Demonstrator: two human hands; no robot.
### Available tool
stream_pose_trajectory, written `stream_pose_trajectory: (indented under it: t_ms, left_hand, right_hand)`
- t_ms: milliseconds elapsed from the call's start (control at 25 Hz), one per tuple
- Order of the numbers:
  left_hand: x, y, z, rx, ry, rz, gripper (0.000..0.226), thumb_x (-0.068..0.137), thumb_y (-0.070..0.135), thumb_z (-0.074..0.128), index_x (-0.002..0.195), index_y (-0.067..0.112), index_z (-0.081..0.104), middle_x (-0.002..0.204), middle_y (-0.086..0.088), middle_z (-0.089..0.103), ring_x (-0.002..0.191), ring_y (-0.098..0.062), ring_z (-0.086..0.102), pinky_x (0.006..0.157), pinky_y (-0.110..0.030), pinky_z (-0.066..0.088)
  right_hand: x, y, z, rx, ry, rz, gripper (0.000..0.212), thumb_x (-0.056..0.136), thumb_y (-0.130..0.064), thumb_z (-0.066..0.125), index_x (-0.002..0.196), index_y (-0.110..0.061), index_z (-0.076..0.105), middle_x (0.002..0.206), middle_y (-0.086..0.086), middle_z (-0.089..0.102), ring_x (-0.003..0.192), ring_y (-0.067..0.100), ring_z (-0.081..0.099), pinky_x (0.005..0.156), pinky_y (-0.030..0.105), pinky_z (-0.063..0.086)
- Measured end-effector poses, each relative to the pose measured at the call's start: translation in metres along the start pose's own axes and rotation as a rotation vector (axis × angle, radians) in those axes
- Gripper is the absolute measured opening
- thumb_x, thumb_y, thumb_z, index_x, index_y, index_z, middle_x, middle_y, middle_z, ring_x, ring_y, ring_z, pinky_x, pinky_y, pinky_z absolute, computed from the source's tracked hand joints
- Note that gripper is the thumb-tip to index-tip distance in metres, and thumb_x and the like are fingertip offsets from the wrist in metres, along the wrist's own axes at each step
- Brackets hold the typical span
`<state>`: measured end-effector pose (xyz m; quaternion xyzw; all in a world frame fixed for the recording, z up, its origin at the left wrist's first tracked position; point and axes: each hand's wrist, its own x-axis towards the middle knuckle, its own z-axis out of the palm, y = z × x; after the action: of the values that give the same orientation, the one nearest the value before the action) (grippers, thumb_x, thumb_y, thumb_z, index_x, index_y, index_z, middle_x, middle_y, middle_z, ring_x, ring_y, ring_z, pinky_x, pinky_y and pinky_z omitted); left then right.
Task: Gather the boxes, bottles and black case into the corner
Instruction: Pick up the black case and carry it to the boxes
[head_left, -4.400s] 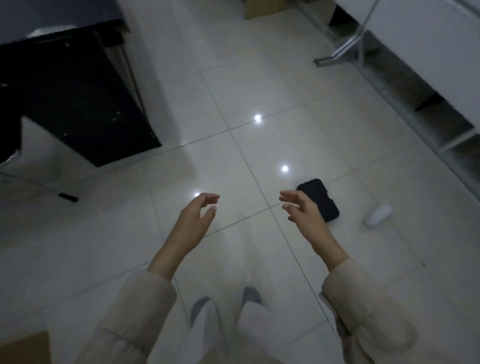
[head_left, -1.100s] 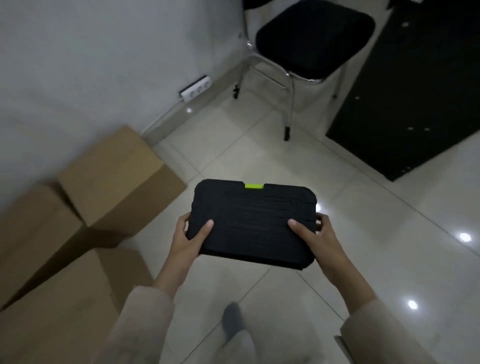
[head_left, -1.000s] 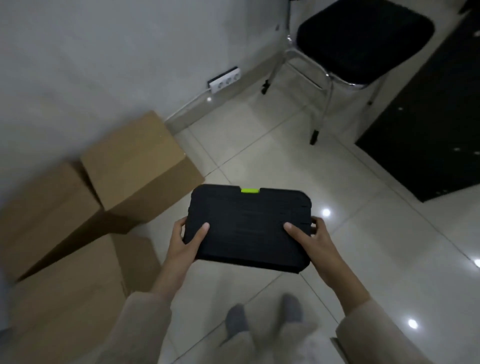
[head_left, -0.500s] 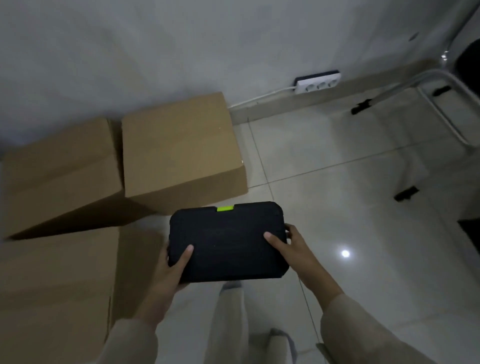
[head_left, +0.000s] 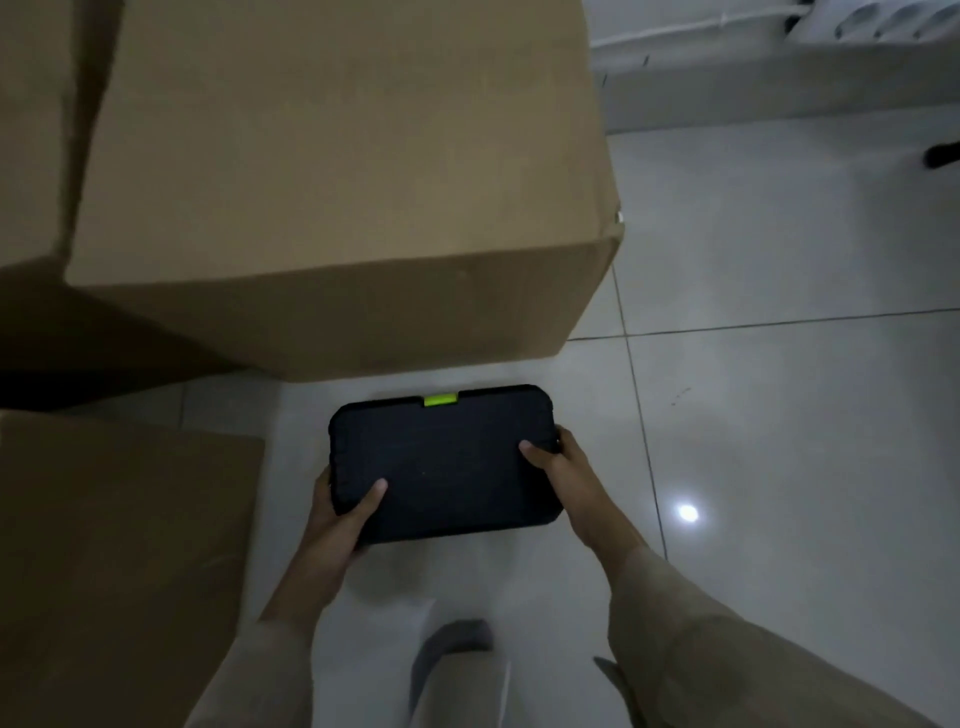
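I hold a flat black case (head_left: 447, 462) with a green latch on its far edge, low over the tiled floor. My left hand (head_left: 340, 512) grips its near left corner, thumb on top. My right hand (head_left: 558, 462) grips its right edge. The case sits just in front of a large cardboard box (head_left: 343, 176). Another cardboard box (head_left: 119, 561) lies to the case's left, and part of a third box (head_left: 31, 124) shows at the upper left. No bottles are in view.
A white power strip (head_left: 883, 21) and cable run along the baseboard at the top right. A dark chair foot (head_left: 943, 153) shows at the right edge. Bare tiles (head_left: 779, 415) stretch to the right of the case. My legs and one foot (head_left: 452, 644) are below.
I have moved closer to the boxes and lowered the case towards the floor in front of the large box. Both hands keep the same grip.
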<state>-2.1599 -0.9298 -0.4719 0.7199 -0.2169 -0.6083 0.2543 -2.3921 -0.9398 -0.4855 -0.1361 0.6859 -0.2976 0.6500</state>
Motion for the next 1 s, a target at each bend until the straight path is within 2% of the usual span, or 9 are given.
stream_pose_trajectory:
  t_ms: [120,240,360,440,560,680,800,880,1000]
  left_hand:
    - [0.006,-0.003,0.002,0.064,0.002,0.023,0.063,0.087,0.023,0.06,0.141,0.031,0.029,0.128,0.005,0.045,0.117,-0.021,0.046,0.093,-0.039,0.044]
    - [-0.011,0.017,-0.001,0.101,0.002,0.036,0.057,0.09,0.022,0.056,0.142,0.024,0.033,0.137,0.002,0.044,0.126,-0.02,0.044,0.102,-0.036,0.04]
    - [-0.054,0.061,-0.002,0.159,0.009,0.113,0.043,0.093,0.018,0.05,0.136,0.015,0.042,0.139,-0.003,0.046,0.128,-0.02,0.044,0.105,-0.033,0.038]
    - [-0.094,0.102,-0.006,0.196,0.005,0.166,0.038,0.094,0.017,0.048,0.132,0.014,0.047,0.13,-0.001,0.048,0.122,-0.014,0.044,0.096,-0.025,0.037]
    - [-0.166,0.172,-0.039,0.202,0.068,0.247,0.029,0.095,0.014,0.046,0.123,0.011,0.053,0.125,-0.006,0.053,0.113,-0.016,0.051,0.093,-0.026,0.041]
    - [-0.245,0.235,-0.086,0.173,0.156,0.347,0.02,0.094,0.015,0.047,0.112,0.015,0.057,0.112,-0.005,0.059,0.096,-0.012,0.058,0.076,-0.016,0.046]
    - [-0.329,0.287,-0.132,0.211,0.293,0.449,0.025,0.095,0.015,0.046,0.115,0.01,0.059,0.111,-0.004,0.058,0.104,-0.014,0.052,0.082,-0.021,0.036]
    - [-0.381,0.31,-0.157,0.235,0.378,0.488,0.027,0.095,0.016,0.045,0.116,0.007,0.059,0.11,-0.004,0.058,0.103,-0.013,0.049,0.083,-0.019,0.032]
    - [-0.46,0.327,-0.186,0.215,0.46,0.531,0.027,0.095,0.02,0.046,0.115,0.008,0.061,0.114,-0.007,0.061,0.106,-0.017,0.052,0.085,-0.021,0.034]
  right_hand:
    - [-0.002,0.001,0.001,-0.048,-0.015,0.002,0.046,0.092,-0.013,0.052,0.136,-0.016,0.037,0.128,0.002,0.051,0.106,0.021,0.051,0.086,0.03,0.042]
    - [-0.03,-0.011,0.004,-0.129,-0.053,0.024,0.051,0.095,-0.015,0.047,0.143,-0.015,0.03,0.144,0.005,0.042,0.124,0.023,0.045,0.1,0.032,0.04]
    - [-0.08,-0.051,0.022,-0.273,-0.104,0.023,0.048,0.098,-0.016,0.042,0.144,-0.008,0.031,0.148,0.007,0.036,0.136,0.021,0.035,0.105,0.022,0.028]
    - [-0.123,-0.086,0.039,-0.328,-0.119,-0.038,0.042,0.098,-0.013,0.04,0.139,-0.006,0.038,0.144,0.008,0.041,0.129,0.018,0.041,0.096,0.015,0.029]
    - [-0.201,-0.153,0.065,-0.341,-0.133,-0.115,0.035,0.098,-0.012,0.039,0.132,-0.007,0.047,0.137,0.009,0.049,0.113,0.013,0.045,0.093,0.019,0.033]
    - [-0.282,-0.225,0.086,-0.395,-0.181,-0.238,0.033,0.098,-0.013,0.039,0.129,-0.006,0.049,0.133,0.008,0.05,0.115,0.014,0.045,0.09,0.023,0.033]
    - [-0.366,-0.29,0.102,-0.439,-0.222,-0.424,0.03,0.097,-0.008,0.039,0.123,0.0,0.053,0.131,0.013,0.053,0.116,0.018,0.048,0.083,0.021,0.037]
    - [-0.42,-0.32,0.11,-0.469,-0.246,-0.506,0.03,0.096,-0.007,0.04,0.122,0.0,0.054,0.128,0.015,0.056,0.106,0.016,0.048,0.078,0.021,0.039]
    - [-0.496,-0.341,0.119,-0.523,-0.31,-0.602,0.03,0.097,-0.013,0.039,0.122,-0.008,0.054,0.126,0.009,0.056,0.11,0.017,0.049,0.093,0.029,0.038]
